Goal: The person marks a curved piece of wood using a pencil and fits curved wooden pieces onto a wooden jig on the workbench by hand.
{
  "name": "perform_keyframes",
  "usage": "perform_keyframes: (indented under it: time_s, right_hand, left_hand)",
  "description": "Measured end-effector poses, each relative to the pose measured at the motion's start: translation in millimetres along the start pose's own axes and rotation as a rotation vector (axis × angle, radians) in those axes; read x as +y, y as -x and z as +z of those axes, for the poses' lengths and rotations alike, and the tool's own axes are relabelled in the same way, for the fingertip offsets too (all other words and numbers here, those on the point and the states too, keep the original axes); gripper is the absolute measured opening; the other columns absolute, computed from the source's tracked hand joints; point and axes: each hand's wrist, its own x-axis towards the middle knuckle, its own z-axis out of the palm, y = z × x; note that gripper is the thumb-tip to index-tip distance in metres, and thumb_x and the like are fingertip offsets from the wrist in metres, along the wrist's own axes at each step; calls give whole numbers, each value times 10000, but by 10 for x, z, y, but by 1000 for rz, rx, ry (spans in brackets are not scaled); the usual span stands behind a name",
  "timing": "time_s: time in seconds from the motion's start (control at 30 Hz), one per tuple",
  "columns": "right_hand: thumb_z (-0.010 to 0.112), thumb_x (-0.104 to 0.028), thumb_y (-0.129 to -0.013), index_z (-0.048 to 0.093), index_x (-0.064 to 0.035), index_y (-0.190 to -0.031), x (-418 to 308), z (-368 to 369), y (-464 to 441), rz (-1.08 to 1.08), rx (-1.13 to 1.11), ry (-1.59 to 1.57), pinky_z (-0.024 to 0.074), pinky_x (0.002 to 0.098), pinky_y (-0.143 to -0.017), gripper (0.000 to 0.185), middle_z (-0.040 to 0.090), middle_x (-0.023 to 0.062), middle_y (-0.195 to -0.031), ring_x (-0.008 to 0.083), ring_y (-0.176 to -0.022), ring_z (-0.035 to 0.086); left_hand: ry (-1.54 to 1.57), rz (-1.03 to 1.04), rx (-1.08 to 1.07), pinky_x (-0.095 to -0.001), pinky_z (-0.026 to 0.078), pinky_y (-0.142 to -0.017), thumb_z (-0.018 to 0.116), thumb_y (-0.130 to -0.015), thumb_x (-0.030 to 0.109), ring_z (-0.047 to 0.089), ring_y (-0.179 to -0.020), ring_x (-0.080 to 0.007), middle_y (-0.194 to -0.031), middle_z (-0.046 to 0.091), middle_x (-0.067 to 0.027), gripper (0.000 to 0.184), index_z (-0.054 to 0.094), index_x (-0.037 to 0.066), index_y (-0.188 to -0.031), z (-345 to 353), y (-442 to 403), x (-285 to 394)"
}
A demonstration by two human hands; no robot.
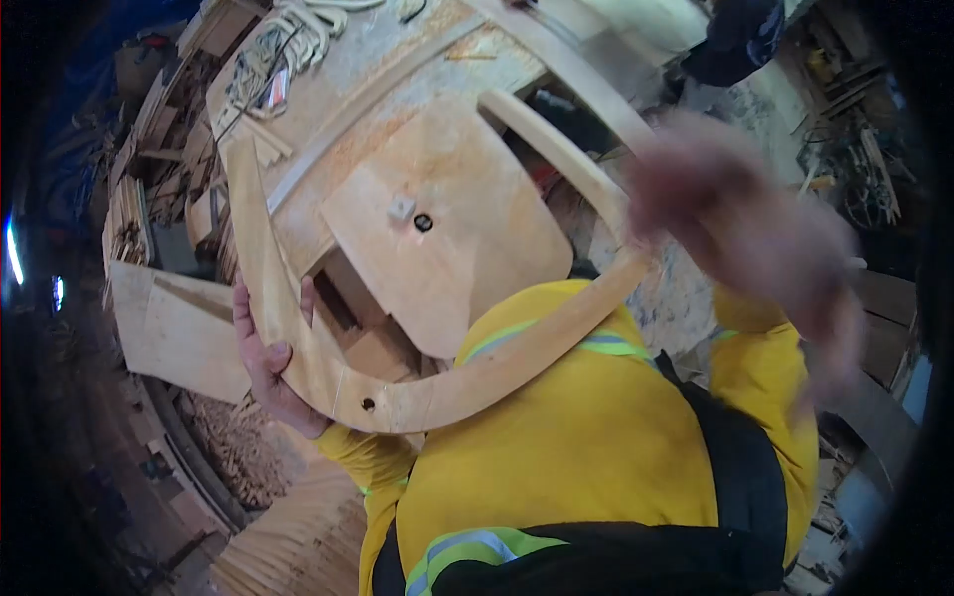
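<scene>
A horseshoe-shaped wooden rail (507,389), smooth and pale with a small dark hole near its bend, lies in front of my yellow-clad torso. My left hand (270,370) is closed around its left side, thumb on the upper face and fingers round the far edge. At the rail's right side is my right hand (745,223), heavily smeared by motion. Its fingers cannot be made out, nor whether it touches the rail. Beyond the rail's curve, a flat wooden panel (467,199) with rounded edges bears a small pale block (401,208) beside a dark round hole.
A workbench (397,124) dusted with sawdust carries a pencil (471,57) and a coiled cord (266,74). Wood offcuts (164,164) are piled at left, above shavings (238,447). Another person's dark-clothed part (735,40) shows at top right.
</scene>
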Motion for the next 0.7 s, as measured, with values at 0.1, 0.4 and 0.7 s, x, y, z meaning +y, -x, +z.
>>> perform_keyframes:
  time_s: [0.1, 0.4, 0.7]
  right_hand:
    - [688, -225, -809, 566, -27, -1218, -502, 395, 129, 40, -49, 23, 444, 410, -999, 471, 482, 186, -1282, 295, -1187, 511]
    - [670, -142, -815, 605, -51, -1169, -743, 367, 310, 21, -218, 193, 457, 419, -996, 371, 477, 189, -1304, 296, -1148, 546]
    - [652, -59, -821, 645, -74, -1119, -791, 312, 432, -32, -282, 189, 470, 428, -993, 299, 472, 191, -1327, 298, -1108, 581]
  left_hand:
    - [32, 30, 16, -567, 352, -1092, 515, -575, 82, 353, -1315, -381, -1379, 341, -233, 854, 281, -90, -1378, 96, 8, -1]
    - [21, 25, 36, -558, 352, -1096, 513, -563, 86, 385, -1287, -366, -1320, 383, -213, 801, 327, -66, -1327, 93, -24, -5]
    - [17, 32, 12, -573, 324, -1111, 496, -565, 77, 338, -1333, -376, -1360, 355, -215, 815, 298, -63, -1343, 174, -27, 7]
